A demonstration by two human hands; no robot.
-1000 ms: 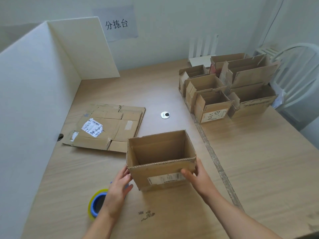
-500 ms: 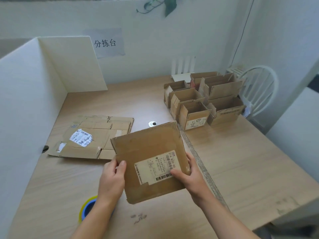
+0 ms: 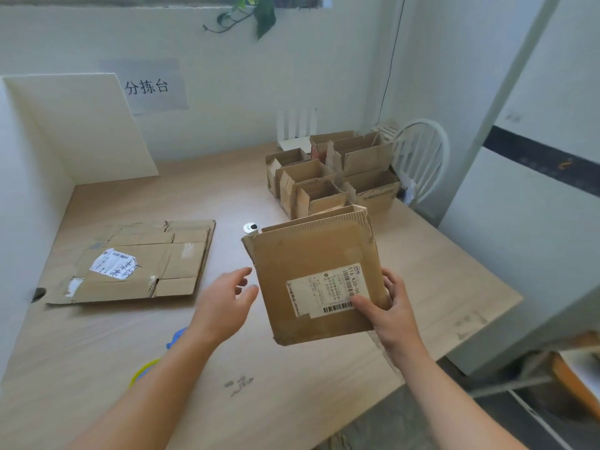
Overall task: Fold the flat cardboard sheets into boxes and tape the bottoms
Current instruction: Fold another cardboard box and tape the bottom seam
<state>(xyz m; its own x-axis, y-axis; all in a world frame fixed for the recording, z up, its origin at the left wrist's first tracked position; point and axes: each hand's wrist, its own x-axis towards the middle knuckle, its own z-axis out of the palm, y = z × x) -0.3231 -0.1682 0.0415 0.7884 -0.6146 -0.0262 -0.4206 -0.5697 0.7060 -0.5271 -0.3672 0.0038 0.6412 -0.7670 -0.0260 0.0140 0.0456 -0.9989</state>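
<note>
Cardboard, thin and corrugated: the box (image 3: 311, 280) looks light and stiff along its folds, though a hard squeeze would likely dent its walls. It is held up over the table (image 3: 162, 352), tilted, with a labelled face toward the camera. The right hand (image 3: 393, 316) pinches its lower right edge, thumb on the label (image 3: 324, 293), fingers behind. The left hand (image 3: 224, 300) hangs just beside the left edge, fingers loosely spread, holding nothing. Corners and creases seem the safest hold — not mid-panel.
</note>
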